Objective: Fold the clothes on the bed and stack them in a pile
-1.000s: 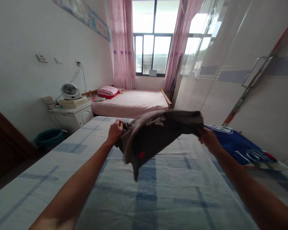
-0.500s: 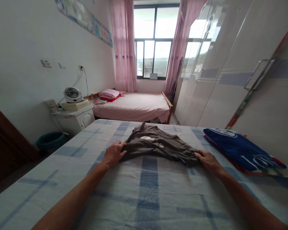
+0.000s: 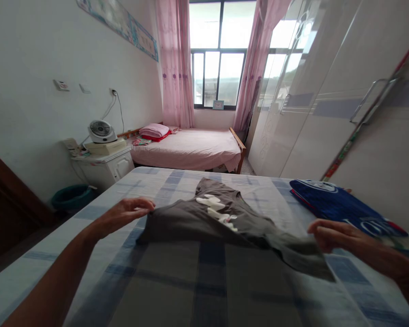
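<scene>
A grey-brown T-shirt [image 3: 191,220] with a white print lies partly on the bed with the blue checked sheet [image 3: 51,254]. Its near edge is raised off the sheet and casts a shadow beneath. My left hand [image 3: 127,212] pinches the shirt's left corner with its fingertips. My right hand [image 3: 334,234] has its fingers closed on the shirt's right edge. Both forearms reach in from the bottom corners. The far part of the shirt, at the collar, rests on the sheet.
A folded blue cloth with white lettering [image 3: 341,206] lies on the bed's right side. Beyond are a pink bed [image 3: 191,147], a white nightstand [image 3: 105,165] with a small fan [image 3: 100,130], a green basin [image 3: 70,196] on the floor and a glossy wardrobe [image 3: 327,91] at right.
The shirt, held up in the air a second ago, was laid on the bed. Both hands have since drawn its near edge toward me and lifted it.
</scene>
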{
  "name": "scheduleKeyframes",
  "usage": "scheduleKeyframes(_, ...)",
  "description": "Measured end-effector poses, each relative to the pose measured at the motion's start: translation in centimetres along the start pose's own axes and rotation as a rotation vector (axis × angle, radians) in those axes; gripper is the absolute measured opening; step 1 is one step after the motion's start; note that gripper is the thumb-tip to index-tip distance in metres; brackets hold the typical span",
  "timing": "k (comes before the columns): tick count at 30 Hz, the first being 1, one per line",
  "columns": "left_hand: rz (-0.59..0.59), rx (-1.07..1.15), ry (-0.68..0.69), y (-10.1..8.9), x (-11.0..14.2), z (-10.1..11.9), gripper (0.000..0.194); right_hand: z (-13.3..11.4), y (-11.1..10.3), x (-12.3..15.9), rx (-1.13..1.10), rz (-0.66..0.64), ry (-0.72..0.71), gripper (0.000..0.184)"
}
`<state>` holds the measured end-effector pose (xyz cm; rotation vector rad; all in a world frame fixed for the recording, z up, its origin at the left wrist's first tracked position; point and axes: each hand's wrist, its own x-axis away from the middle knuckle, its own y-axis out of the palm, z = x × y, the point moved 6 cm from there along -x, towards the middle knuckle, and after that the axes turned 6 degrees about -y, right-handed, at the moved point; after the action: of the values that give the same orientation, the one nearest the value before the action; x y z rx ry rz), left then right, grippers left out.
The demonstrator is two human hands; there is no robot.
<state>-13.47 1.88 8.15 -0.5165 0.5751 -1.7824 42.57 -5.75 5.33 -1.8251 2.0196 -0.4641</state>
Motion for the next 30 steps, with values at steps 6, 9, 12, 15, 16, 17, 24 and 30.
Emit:
scheduleKeyframes(6,0.182,-0.319,-0.243,2.1,-1.3,-4.8,0.047,2.2,2.4,-5.1,0.077,-0.036,0.068,0.041)
scheduleKeyframes(9,0.222,-0.346,-0.247,3.6,-2.0,-4.5,0.051,1.3,6.1,-8.6,0.18,-0.002,0.026,0.041)
scheduleKeyframes(12,0.209,-0.337,-0.264,4.5,-2.2,-4.2,0.056,0.0,9.8,-12.0,0.372,0.054,-0.019,0.042)
scheduleKeyframes(15,0.188,-0.269,-0.252,4.6,-1.9,-3.6,0.046,-1.1,13.0,-15.0,0.414,0.092,-0.053,0.05)
scheduleKeyframes(16,0.171,-0.233,-0.246,4.6,-1.7,-3.3,0.041,-1.4,13.9,-15.7,0.424,0.105,-0.058,0.053)
scheduleKeyframes(17,0.151,-0.195,-0.239,4.6,-1.5,-3.1,0.036,-1.7,14.8,-16.3,0.431,0.119,-0.06,0.056)
scheduleKeyframes(24,0.153,-0.014,-0.231,3.9,0.1,-2.2,0.028,-3.2,17.8,-17.7,0.358,0.198,-0.069,0.026)
scheduleKeyframes(30,0.183,0.493,-0.259,3.8,-0.8,-3.6,0.036,-4.6,15.1,-17.2,0.011,0.214,-0.116,0.016)
